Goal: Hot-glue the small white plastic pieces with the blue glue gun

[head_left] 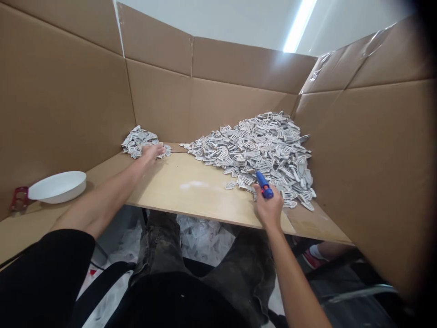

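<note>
My left hand [152, 151] reaches to the small pile of grey-white flat clip-like pieces [138, 139] at the back left of the table; its fingers are blurred, and whether they hold a piece cannot be made out. In my right hand [269, 207] is a blue tool [264, 184] with a small red glow on it, gripped at the front edge of the large pile of similar pieces [269, 146]. That pile spreads from the table's middle to the right cardboard wall.
Cardboard walls [160, 100] enclose the wooden table [191, 191] at the back and sides. At the left lie a white bowl [59, 187] and a red-handled object [20, 199]. Plastic bags [205, 239] are below the table, and another person's red shoe [312, 258] shows at the lower right.
</note>
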Motion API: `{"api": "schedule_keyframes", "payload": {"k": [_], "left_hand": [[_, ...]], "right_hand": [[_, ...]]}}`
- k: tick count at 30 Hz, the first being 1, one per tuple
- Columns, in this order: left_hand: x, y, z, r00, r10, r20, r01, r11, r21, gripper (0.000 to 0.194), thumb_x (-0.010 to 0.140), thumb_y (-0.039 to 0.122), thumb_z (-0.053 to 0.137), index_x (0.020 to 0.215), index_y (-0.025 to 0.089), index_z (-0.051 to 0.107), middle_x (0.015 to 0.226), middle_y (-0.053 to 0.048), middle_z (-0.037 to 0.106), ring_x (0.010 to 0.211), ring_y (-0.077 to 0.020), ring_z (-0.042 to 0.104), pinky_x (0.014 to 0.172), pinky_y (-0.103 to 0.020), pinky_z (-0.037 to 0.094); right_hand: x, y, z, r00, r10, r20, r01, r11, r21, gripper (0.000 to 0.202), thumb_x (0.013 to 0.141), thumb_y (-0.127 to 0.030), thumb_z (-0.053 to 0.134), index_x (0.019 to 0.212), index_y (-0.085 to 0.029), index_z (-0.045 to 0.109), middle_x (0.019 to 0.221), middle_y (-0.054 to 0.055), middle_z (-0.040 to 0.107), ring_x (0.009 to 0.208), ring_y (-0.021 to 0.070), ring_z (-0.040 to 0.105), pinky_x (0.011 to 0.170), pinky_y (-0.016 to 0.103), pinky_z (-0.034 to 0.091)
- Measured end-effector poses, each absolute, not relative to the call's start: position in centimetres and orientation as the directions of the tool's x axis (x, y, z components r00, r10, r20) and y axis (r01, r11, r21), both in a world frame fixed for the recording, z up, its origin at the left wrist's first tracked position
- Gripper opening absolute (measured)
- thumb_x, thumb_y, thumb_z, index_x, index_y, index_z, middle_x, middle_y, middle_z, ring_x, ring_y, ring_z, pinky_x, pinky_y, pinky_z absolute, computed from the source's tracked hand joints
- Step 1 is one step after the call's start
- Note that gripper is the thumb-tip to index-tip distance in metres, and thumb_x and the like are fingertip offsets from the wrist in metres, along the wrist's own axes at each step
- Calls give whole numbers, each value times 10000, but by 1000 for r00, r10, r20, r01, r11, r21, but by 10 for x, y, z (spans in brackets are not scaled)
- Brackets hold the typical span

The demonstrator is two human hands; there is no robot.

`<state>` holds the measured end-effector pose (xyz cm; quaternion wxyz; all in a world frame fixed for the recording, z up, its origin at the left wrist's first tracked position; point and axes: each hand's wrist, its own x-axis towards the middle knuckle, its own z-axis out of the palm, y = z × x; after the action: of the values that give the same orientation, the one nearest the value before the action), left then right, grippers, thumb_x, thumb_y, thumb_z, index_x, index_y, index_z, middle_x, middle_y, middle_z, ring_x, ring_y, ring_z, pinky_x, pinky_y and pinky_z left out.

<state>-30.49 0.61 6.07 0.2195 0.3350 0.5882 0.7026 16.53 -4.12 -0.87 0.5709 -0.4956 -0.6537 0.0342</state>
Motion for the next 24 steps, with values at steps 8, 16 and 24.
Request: {"api": "schedule_keyframes", "payload": {"k": [8, 16, 24], "left_hand": [[-240, 3, 15, -139, 934, 330, 452, -237, 860, 291, 659, 360, 926, 718, 176, 710, 670, -43, 705, 546, -138, 580, 503, -215, 394], [-197, -1, 19, 340, 934, 110, 691, -328, 644, 447, 528, 480, 920, 803, 187, 723, 754, -35, 727, 659, -179, 636, 594, -247, 443], [-163, 12, 16, 289, 935, 205, 622, -346, 702, 288, 670, 431, 813, 719, 171, 701, 700, -51, 695, 673, -183, 594, 661, -292, 448]], "right_hand": [[167, -39, -8, 182, 740, 648, 583, 449, -677, 605, 889, -834, 554, 721, -255, 505, 662, -5, 506, 660, 196, 445, 670, 344, 345], [168, -33, -13, 192, 772, 606, 537, 434, -723, 584, 893, -798, 592, 737, -238, 542, 659, -8, 523, 663, 193, 474, 679, 335, 364], [167, -34, -12, 165, 778, 606, 503, 462, -730, 534, 909, -736, 618, 725, -243, 522, 643, -23, 504, 654, 180, 457, 657, 317, 348]]}}
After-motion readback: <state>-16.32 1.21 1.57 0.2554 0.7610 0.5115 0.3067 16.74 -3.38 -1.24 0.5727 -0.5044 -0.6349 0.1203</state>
